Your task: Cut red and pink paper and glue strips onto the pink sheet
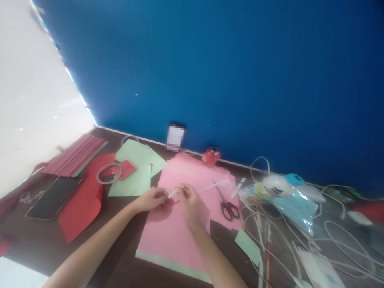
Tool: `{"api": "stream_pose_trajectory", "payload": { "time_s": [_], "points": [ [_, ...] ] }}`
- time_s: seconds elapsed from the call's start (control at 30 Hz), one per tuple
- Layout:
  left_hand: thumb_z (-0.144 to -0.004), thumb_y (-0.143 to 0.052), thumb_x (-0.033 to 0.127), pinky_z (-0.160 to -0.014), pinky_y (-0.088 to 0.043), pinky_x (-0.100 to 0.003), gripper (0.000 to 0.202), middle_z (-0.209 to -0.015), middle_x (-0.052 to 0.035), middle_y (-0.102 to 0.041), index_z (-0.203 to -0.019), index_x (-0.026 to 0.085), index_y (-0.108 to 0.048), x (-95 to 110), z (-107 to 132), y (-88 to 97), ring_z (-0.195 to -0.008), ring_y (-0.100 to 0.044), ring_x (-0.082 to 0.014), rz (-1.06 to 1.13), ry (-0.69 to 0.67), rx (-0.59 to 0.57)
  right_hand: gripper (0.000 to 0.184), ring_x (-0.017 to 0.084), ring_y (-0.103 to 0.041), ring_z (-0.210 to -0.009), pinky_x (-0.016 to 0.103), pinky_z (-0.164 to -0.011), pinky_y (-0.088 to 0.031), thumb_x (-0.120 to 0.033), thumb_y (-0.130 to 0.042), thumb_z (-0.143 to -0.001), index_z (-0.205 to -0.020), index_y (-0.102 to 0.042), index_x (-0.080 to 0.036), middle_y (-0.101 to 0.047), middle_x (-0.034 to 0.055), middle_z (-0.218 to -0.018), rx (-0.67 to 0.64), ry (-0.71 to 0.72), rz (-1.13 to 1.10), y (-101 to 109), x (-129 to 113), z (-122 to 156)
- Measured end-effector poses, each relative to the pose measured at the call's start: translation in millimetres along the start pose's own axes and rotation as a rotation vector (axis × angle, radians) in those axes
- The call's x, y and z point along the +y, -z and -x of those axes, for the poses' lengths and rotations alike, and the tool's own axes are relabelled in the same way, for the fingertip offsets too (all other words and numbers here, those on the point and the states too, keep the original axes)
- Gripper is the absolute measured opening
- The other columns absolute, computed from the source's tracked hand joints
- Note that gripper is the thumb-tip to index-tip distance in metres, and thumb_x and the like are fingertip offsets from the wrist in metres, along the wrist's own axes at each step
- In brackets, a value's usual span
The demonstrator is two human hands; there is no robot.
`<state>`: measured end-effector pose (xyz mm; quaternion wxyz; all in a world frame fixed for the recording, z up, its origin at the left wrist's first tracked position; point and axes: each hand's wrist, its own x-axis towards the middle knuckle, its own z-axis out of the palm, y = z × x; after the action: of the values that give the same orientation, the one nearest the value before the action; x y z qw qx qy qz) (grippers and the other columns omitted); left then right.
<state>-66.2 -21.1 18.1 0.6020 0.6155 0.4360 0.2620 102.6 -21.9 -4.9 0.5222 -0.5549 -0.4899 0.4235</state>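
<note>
White strip [173, 194] btwn L hand [158, 198] and R hand [189, 198], above pink paper [174, 236] on desk [122, 258]. Long axis slants L–R: R end farther from person, L end pointing back toward them. Looks small, slim, straight, plain white; blurry, can't tell if rolled or flat. R grip: thumb + fingers pinching strip's R end. L grip: fingertips bunched at L end; pinch vs. touch, can't tell. Scissors [226, 203] to R, blades pointing away.
</note>
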Motion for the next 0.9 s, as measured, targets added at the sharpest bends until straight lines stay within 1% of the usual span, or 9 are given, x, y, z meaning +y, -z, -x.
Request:
{"api": "stream_pose_trajectory", "payload": {
  "time_s": [0.1,0.2,0.27,0.3,0.43,0.57,0.7,0.83,0.9],
  "points": [
    [-0.081,-0.053,0.033,-0.068,-0.049,-0.028,0.024,-0.074,-0.0069,-0.068,-0.079,0.012,-0.063,-2.6,-0.7,-1.0,-0.066,-0.064,-0.0156,0.064,0.013,0.023,0.032,0.019,-0.06,-0.086,0.034,-0.072,-0.051,-0.034,-0.057,-0.079,-0.107,-0.053,-0.018,-0.061,0.0103,-0.102,0.083,0.209,0.135,-0.6,2.5,1.2],
    [-0.08,-0.055,0.034,-0.068,-0.049,-0.029,0.025,-0.073,-0.0068,-0.068,-0.078,0.011,-0.064,-3.9,-1.2,-1.8,-0.064,-0.063,-0.0153,0.132,0.007,0.046,0.013,0.022,-0.056,-0.098,0.037,-0.082,-0.048,-0.029,-0.055,-0.08,-0.089,-0.06,-0.019,-0.057,0.0117,-0.108,0.06,0.446,0.309,-0.1,2.4,4.8],
    [-0.08,-0.056,0.035,-0.067,-0.049,-0.028,0.025,-0.071,-0.0062,-0.067,-0.078,0.011,-0.064,-4.2,-1.6,-2.1,-0.064,-0.063,-0.0149,0.152,-0.013,0.072,0.011,0.022,-0.056,-0.1,0.038,-0.085,-0.048,-0.026,-0.054,-0.082,-0.078,-0.063,-0.02,-0.059,0.011,-0.105,-0.02,0.545,0.398,0.3,2.5,7.2],
    [-0.08,-0.056,0.035,-0.067,-0.05,-0.028,0.026,-0.07,-0.0059,-0.067,-0.079,0.011,-0.064,-4.3,-1.8,-2.1,-0.065,-0.063,-0.0147,0.156,-0.024,0.085,0.012,0.021,-0.057,-0.098,0.038,-0.086,-0.048,-0.025,-0.053,-0.082,-0.078,-0.064,-0.021,-0.062,0.0103,-0.102,-0.057,0.57,0.429,0.4,2.9,8.0],
    [-0.08,-0.054,0.034,-0.065,-0.049,-0.026,0.027,-0.071,-0.0067,-0.067,-0.079,0.01,-0.066,-5.2,-2.2,-2.0,-0.066,-0.062,-0.0143,0.142,-0.06,0.104,0.017,0.019,-0.061,-0.092,0.035,-0.084,-0.051,-0.024,-0.052,-0.084,-0.091,-0.066,-0.02,-0.067,0.0083,-0.095,-0.153,0.56,0.448,1.0,5.0,8.7],
    [-0.08,-0.054,0.033,-0.065,-0.049,-0.026,0.026,-0.072,-0.0068,-0.069,-0.077,0.011,-0.068,-7.0,-2.0,-1.5,-0.065,-0.062,-0.0139,0.12,-0.056,0.102,0.02,0.019,-0.062,-0.09,0.036,-0.083,-0.052,-0.023,-0.05,-0.084,-0.093,-0.068,-0.021,-0.069,0.0069,-0.094,-0.213,0.555,0.451,1.8,4.5,7.7],
    [-0.078,-0.053,0.029,-0.061,-0.047,-0.023,0.024,-0.066,-0.0046,-0.067,-0.07,0.011,-0.067,-9.1,-3.1,-1.8,-0.061,-0.059,-0.0128,0.053,-0.074,0.141,0.021,0.019,-0.063,-0.09,0.037,-0.083,-0.052,-0.022,-0.05,-0.084,-0.094,-0.068,-0.022,-0.07,0.0067,-0.093,-0.218,0.581,0.446,1.2,2.1,7.2],
    [-0.076,-0.05,0.022,-0.057,-0.042,-0.021,0.026,-0.055,-0.0017,-0.061,-0.055,0.012,-0.061,-8.8,-3.7,-4.2,-0.055,-0.054,-0.0114,-0.07,-0.128,0.188,0.02,0.019,-0.062,-0.089,0.036,-0.081,-0.052,-0.022,-0.052,-0.083,-0.093,-0.069,-0.022,-0.07,0.0067,-0.091,-0.212,0.585,0.434,0.2,-0.1,7.2],
    [-0.076,-0.047,0.02,-0.054,-0.038,-0.02,0.027,-0.053,-0.0003,-0.058,-0.053,0.012,-0.059,-8.7,-3.1,-5.9,-0.053,-0.05,-0.0104,-0.122,-0.156,0.209,0.019,0.019,-0.062,-0.087,0.036,-0.08,-0.052,-0.022,-0.053,-0.082,-0.092,-0.069,-0.022,-0.07,0.0065,-0.09,-0.206,0.575,0.421,-0.1,-0.7,7.1]
  ]
}}
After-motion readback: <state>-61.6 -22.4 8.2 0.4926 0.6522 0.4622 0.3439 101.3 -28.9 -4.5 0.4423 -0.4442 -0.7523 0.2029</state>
